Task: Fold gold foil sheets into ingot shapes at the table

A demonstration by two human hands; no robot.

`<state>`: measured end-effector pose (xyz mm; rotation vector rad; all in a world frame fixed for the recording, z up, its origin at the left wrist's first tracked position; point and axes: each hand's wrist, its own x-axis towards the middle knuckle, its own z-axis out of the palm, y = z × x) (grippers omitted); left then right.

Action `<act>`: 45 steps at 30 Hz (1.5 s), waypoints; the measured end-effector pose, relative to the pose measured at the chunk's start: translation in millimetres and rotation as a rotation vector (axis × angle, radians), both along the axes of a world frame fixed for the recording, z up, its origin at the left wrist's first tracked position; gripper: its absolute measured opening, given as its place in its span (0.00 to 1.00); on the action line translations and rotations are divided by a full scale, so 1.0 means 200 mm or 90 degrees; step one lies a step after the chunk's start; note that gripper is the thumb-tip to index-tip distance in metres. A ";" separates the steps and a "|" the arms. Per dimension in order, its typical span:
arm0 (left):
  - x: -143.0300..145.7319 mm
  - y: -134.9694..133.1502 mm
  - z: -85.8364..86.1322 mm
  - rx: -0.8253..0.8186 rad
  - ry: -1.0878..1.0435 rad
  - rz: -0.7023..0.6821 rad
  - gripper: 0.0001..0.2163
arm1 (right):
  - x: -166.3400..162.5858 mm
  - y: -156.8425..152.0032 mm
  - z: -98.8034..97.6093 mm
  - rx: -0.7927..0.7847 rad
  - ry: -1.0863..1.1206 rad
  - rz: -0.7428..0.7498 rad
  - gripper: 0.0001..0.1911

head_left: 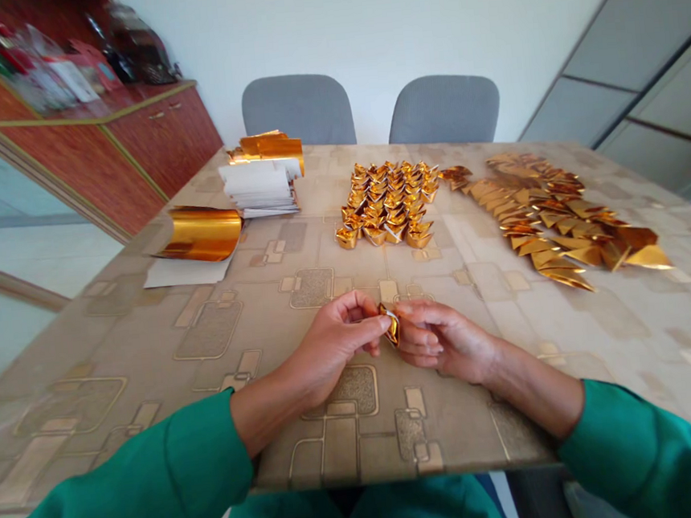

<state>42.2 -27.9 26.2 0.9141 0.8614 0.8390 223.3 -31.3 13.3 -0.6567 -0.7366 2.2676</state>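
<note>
Between my two hands, just above the near part of the table, is a small folded gold paper ingot point(391, 326). The thumb and fingers of my left hand point(346, 335) pinch its left side. From the right, the fingers of my right hand point(440, 338) close on its other side, partly curled. Beyond my hands stand rows of finished gold paper ingots point(387, 203), packed close together. To the right lies a spread of flat, pointed folded gold papers point(551, 217), overlapping one another.
At the left are a curled gold sheet point(201, 233) on white paper point(186, 270) and a stack of white-backed gold sheets point(260, 187). A patterned cloth covers the table point(206, 327). Two grey chairs point(299, 110) stand behind it. A red-brown cabinet point(159, 138) is at the far left.
</note>
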 end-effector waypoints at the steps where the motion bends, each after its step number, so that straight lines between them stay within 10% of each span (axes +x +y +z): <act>1: 0.00 0.00 0.00 0.003 0.004 0.005 0.12 | 0.00 0.00 0.00 0.003 -0.004 0.000 0.12; 20: 0.02 -0.01 0.00 -0.068 -0.113 0.046 0.11 | -0.04 -0.05 0.08 0.295 -0.340 -0.097 0.15; 45: 0.03 -0.03 -0.04 -0.067 -0.110 0.030 0.14 | -0.04 -0.04 0.04 0.379 -0.457 -0.154 0.08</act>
